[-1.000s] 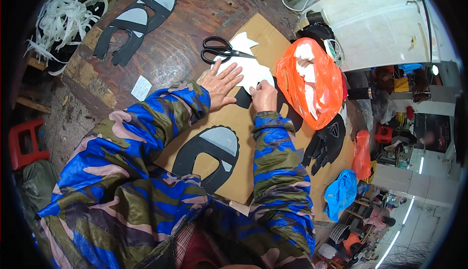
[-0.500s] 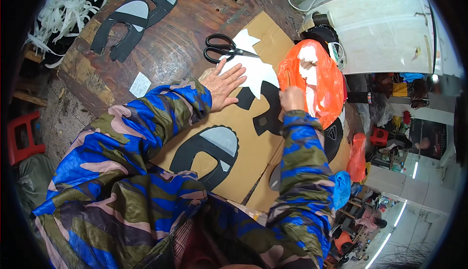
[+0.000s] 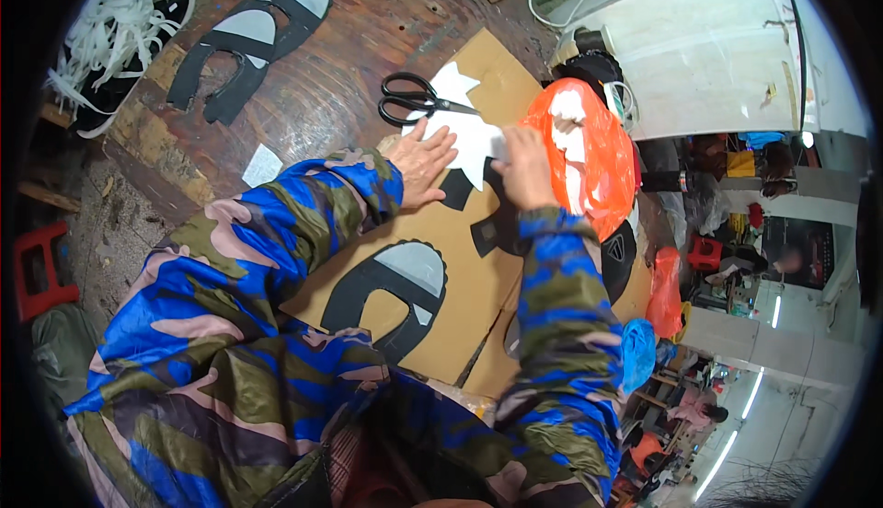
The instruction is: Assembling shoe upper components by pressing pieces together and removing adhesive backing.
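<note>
My left hand lies flat, fingers spread, on the left side of a white sheet piece with jagged, pointed edges. At the sheet's right end, my right hand has its fingers curled together on the edge, which looks slightly raised there. Part of that grip is hidden. Black-handled scissors rest with their blades across the upper part of the sheet. Black cut pieces show from under the sheet and my right hand. Nearer me lies a black shoe upper piece with a grey toe patch.
Cardboard lies under the work on a worn wooden table. Two more shoe upper pieces overlap at the far left. An orange plastic bag stands close to my right hand. White strips are heaped beyond the table's left edge.
My right hand has moved left and away from me, from beside the orange bag onto the white sheet's right end. My left hand stays in place.
</note>
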`<state>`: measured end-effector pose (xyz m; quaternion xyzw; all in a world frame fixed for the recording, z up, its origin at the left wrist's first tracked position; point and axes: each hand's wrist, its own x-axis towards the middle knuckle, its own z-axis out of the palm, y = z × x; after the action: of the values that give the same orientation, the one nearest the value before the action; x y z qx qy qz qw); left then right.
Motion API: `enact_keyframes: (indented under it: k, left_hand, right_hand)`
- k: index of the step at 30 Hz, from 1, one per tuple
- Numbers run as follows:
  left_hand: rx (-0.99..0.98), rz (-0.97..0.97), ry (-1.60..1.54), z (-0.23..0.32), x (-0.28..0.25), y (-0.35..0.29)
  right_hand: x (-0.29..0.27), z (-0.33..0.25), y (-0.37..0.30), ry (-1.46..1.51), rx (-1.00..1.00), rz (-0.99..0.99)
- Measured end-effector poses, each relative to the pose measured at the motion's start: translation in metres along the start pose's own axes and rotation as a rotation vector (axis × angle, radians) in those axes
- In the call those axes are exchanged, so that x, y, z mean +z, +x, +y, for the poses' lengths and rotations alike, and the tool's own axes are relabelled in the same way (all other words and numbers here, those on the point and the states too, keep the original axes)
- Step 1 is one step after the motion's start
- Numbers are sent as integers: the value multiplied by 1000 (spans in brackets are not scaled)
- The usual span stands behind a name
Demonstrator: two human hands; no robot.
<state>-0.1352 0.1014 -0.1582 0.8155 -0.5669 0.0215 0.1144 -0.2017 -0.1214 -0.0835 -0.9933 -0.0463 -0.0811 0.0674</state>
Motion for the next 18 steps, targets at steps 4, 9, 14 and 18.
enact_keyframes:
  k: [4,9,14,18]
  left_hand:
    - [41,-32,19,-2,-7,7]
    - [103,92,-112,-16,-4,41]
    - [-38,250,-180,-34,11,49]
    - [-160,112,-149,-39,9,45]
  right_hand:
    - [45,38,21,-72,47,-36]
    - [36,37,23,-42,61,-33]
    - [35,30,41,-189,95,-72]
    - [40,22,43,-211,56,27]
